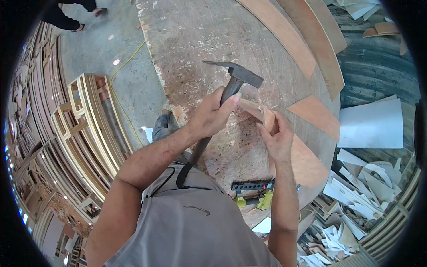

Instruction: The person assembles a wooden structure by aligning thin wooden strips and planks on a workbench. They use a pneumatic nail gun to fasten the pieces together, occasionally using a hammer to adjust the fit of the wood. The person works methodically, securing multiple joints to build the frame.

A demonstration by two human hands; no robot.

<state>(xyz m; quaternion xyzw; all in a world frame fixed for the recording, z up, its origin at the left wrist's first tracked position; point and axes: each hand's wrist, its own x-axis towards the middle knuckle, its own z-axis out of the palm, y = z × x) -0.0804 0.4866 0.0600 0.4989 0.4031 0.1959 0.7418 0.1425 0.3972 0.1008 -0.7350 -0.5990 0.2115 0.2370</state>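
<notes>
The left hand [213, 116] is wrapped around the dark handle of a hammer [222, 107], fingers curled tight just below the head, which sits raised over the worn, scratched counter [200, 40]. Just beside it the right hand [278, 138] pinches a small wooden piece [254, 109] between thumb and fingers, holding it on edge against the counter top, right under the hammer head. Reddish plywood strips [307, 40] lie across the far side of the counter. A black and yellow-green tool [253, 191] rests near the person's waist. White offcuts [356, 191] litter the floor to the right, and stacked wooden frames [84, 129] stand to the left.
</notes>
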